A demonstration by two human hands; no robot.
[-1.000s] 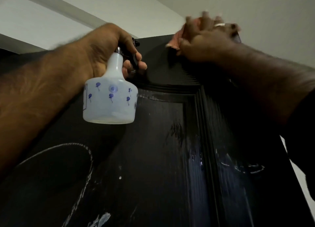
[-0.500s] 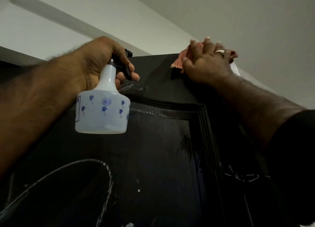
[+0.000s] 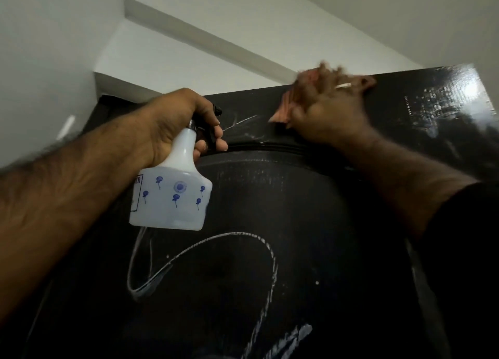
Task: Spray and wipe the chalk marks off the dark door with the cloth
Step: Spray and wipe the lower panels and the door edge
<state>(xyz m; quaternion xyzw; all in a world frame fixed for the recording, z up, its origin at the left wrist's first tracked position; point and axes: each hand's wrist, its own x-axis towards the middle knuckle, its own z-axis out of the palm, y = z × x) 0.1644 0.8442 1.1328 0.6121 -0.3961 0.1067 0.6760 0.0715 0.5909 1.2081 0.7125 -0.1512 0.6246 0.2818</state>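
While the dark door (image 3: pixel 270 250) is being viewed from below, a white spray bottle (image 3: pixel 172 196) with small blue prints is being gripped at its neck by the left hand (image 3: pixel 172 126), the fingers being curled round the black trigger head. The bottle body is hanging just under that hand, in front of the door panel. A pinkish cloth (image 3: pixel 286 107) is being pressed against the top rail of the door by the right hand (image 3: pixel 329 110), whose fingers are blurred but are being laid fairly flat over the cloth; a ring (image 3: pixel 343 85) is being worn on one finger. Faint chalk marks (image 3: pixel 243 121) are lying between the two hands, just left of the cloth. A large looping chalk line (image 3: pixel 267 250) is showing below both hands, under the bottle. A wet sheen (image 3: pixel 442 99) is being caught right of the right hand.
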